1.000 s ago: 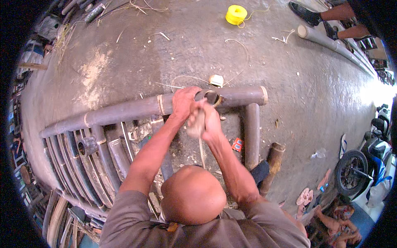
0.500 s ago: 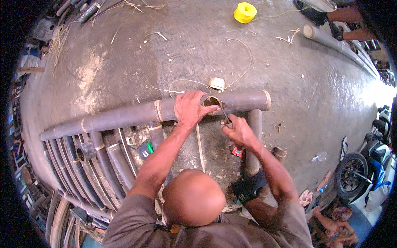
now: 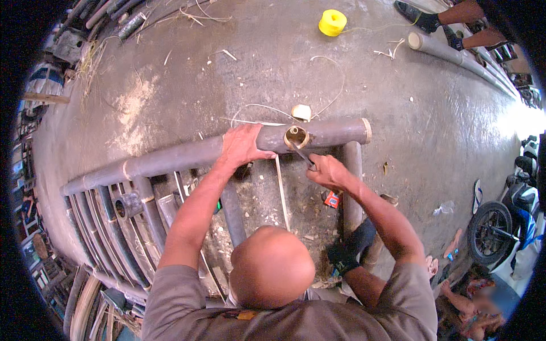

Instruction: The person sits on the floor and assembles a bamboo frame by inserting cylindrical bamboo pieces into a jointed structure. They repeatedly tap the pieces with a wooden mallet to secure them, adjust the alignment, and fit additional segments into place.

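Gripping a dark tool, right fingers curled, left fingers spread over bamboo pole

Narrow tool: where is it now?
In the head view, just right of centre, the right hand holds the tool, tip at the hole in the long pole.

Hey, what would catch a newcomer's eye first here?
Probably the bright yellow roll of cord near the top, on the brownish floor. Then the centre: the left hand rests on a long bamboo pole while the right hand holds a slim tool at the pole's round hole.
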`<state>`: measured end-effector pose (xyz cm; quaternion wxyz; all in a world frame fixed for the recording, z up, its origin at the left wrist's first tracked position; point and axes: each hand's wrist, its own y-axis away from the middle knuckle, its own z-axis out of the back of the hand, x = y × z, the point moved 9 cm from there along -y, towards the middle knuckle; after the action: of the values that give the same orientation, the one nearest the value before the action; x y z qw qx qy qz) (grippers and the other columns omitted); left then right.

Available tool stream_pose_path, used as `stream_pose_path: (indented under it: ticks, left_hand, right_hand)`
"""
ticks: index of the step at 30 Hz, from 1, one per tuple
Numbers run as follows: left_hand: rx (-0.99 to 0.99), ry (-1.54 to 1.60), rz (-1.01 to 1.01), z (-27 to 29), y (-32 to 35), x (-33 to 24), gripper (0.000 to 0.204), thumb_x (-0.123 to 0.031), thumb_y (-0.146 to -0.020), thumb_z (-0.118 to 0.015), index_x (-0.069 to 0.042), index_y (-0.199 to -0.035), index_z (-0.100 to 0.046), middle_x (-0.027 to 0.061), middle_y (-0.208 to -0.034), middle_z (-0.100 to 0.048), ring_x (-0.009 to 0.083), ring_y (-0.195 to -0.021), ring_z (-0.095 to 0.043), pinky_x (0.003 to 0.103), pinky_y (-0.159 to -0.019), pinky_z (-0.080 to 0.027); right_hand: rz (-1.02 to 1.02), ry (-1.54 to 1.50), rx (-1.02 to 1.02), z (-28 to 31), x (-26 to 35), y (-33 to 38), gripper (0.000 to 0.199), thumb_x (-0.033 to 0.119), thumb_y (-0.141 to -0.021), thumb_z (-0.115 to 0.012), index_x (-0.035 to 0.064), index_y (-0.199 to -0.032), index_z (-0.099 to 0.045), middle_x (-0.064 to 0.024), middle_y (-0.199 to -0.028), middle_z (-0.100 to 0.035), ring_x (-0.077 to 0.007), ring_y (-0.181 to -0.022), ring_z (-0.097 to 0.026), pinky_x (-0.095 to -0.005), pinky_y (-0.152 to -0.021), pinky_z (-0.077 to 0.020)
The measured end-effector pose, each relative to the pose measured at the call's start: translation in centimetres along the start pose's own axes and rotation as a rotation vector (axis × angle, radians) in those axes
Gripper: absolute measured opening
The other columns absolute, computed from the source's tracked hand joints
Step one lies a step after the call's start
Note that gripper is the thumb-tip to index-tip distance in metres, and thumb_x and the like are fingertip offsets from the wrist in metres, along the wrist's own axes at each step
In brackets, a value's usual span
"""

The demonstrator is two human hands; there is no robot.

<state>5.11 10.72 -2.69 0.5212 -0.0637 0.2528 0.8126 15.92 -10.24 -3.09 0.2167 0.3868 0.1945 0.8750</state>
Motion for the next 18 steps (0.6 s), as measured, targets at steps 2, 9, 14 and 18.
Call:
stream_pose_path:
  ticks: [2,9,14,18]
  left_hand:
    - [0.023,0.004,0.019,0.0,0.2,-0.7,0.107,-0.075,-0.058,-0.083,-0.009,-0.139,-0.058,0.0202,-0.131,-0.066,0.0383,-0.123,-0.063,0.051,-0.102,-0.049]
    - [-0.137,0.036,-0.059,-0.2,0.9,-0.2,0.097,-0.07,-0.06,-0.084,-0.006,-0.13,-0.062,0.0195,-0.119,-0.067,0.0378,-0.113,-0.065,0.05,-0.097,-0.05]
    - [-0.173,-0.04,-0.063,-2.7,1.1,2.9,0.096,-0.062,-0.06,-0.085,-0.013,-0.138,-0.059,0.0178,-0.125,-0.066,0.0385,-0.118,-0.063,0.05,-0.1,-0.05]
    - [-0.071,0.007,-0.02,-2.4,0.3,2.3,0.097,-0.065,-0.063,-0.083,-0.016,-0.144,-0.057,0.0173,-0.134,-0.064,0.0383,-0.126,-0.06,0.05,-0.105,-0.048]
  right_hand:
    - [-0.106,-0.086,0.009,-1.7,1.0,-0.5,0.046,0.035,-0.087,-0.067,-0.0015,-0.116,-0.065,-0.0296,-0.095,-0.072,-0.0478,-0.09,-0.071,-0.0559,-0.082,-0.0554]
    - [-0.346,-0.994,-0.345,-8.6,3.5,-2.2,0.026,0.029,-0.098,-0.069,0.0046,-0.1,-0.06,-0.0058,-0.065,-0.059,-0.014,-0.05,-0.054,-0.0352,-0.048,-0.0477]
    - [-0.59,-1.994,-0.459,-8.2,9.8,-6.3,0.024,0.027,-0.098,-0.067,0.007,-0.1,-0.055,-0.0087,-0.073,-0.055,-0.023,-0.055,-0.057,-0.0432,-0.05,-0.0511]
    - [-0.497,-2.246,-0.511,-7.7,9.1,-7.8,0.026,0.029,-0.097,-0.068,0.0084,-0.101,-0.053,-0.0083,-0.075,-0.056,-0.024,-0.055,-0.057,-0.043,-0.05,-0.0512]
